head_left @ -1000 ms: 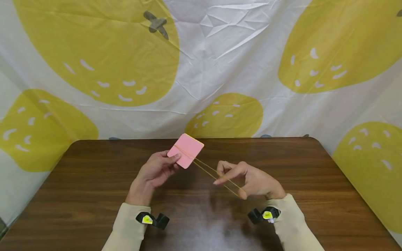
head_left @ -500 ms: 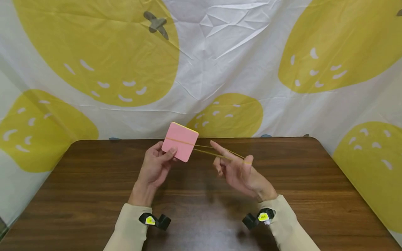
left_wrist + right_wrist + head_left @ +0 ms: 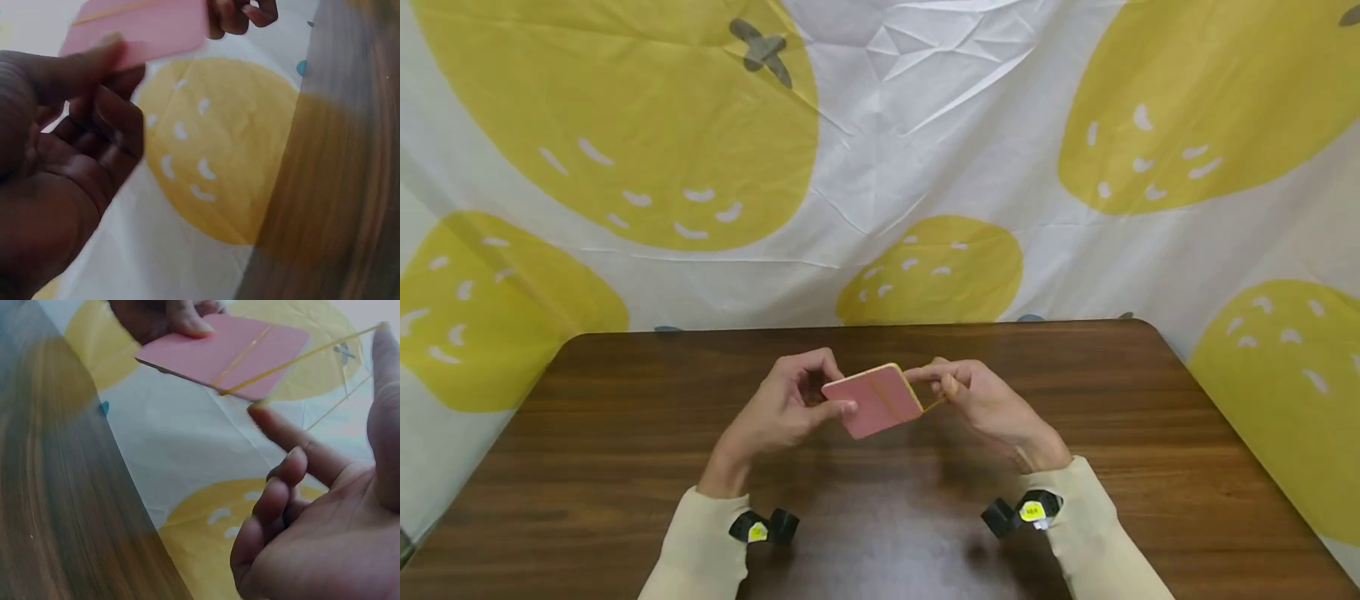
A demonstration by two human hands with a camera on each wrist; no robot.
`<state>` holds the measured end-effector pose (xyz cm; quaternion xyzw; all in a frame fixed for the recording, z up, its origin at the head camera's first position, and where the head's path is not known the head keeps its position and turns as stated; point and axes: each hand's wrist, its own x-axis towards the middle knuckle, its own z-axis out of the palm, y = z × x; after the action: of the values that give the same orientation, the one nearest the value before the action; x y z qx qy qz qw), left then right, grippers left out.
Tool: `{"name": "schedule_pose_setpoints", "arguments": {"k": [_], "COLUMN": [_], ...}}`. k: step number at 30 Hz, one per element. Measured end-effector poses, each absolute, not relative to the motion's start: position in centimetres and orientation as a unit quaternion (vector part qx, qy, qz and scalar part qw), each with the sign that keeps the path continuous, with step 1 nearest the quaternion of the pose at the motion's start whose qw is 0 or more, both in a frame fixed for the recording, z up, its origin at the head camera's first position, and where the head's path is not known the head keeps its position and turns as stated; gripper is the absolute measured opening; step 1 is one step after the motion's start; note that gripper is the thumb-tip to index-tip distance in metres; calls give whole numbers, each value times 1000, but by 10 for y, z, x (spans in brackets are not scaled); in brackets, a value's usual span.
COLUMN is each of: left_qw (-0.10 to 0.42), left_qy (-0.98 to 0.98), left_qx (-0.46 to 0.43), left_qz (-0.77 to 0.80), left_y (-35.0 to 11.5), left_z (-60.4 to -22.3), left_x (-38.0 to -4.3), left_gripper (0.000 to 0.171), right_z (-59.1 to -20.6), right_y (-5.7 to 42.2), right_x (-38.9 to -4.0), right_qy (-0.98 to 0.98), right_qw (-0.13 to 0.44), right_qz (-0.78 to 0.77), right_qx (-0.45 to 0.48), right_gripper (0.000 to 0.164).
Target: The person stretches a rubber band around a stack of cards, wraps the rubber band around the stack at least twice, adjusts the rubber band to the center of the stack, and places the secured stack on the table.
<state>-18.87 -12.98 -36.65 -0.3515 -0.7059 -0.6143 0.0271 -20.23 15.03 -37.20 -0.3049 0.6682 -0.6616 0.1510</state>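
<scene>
pink card stack (image 3: 867,408) is being pinched by left hand (image 3: 778,408) above table (image 3: 625,417) | rubber band (image 3: 300,360) is being held taut over outstretched thumb of right hand (image 3: 988,408) | wider gap is now being narrowed, stack being turned | winding is apparently being continued

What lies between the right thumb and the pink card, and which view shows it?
A stretched yellow band, running from the pink card to the thumb of the right hand; the right wrist view shows it clearly.
</scene>
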Motion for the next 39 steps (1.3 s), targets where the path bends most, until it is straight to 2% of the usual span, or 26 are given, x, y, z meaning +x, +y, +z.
{"name": "schedule_pose_setpoints", "arguments": {"k": [2, 7, 11, 18, 31, 36, 39], "left_qw": [28, 33, 43, 54, 54, 54, 60], "left_qy": [-744, -789, -805, -814, -827, -834, -826], "left_qx": [-353, -376, -385, -381, -388, -386, -390], "left_qz": [-567, -485, -450, -436, -404, -391, -403], "left_y": [-126, -116, -111, -110, -108, -107, -106], "left_z": [-362, -354, -350, -347, -346, -346, -342], "left_x": [-185, -178, -175, -172, -171, -171, -170], "left_gripper": [23, 25, 26, 27, 29, 30, 29], "right_z": [-368, -361, -359, -357, -354, -344, -337], "right_y": [151, 149, 148, 151, 152, 162, 168], "right_x": [-201, -197, -196, -198, -195, -191, -189], "right_qy": [706, 762, 779, 792, 771, 702, 670], "right_qw": [146, 149, 149, 111, 131, 112, 95], "right_qz": [-631, -575, -560, -552, -581, -664, -693], "right_qx": [-288, -258, -241, -237, -224, -231, -250], "right_gripper": [60, 29, 22, 23, 26, 44, 45]}}
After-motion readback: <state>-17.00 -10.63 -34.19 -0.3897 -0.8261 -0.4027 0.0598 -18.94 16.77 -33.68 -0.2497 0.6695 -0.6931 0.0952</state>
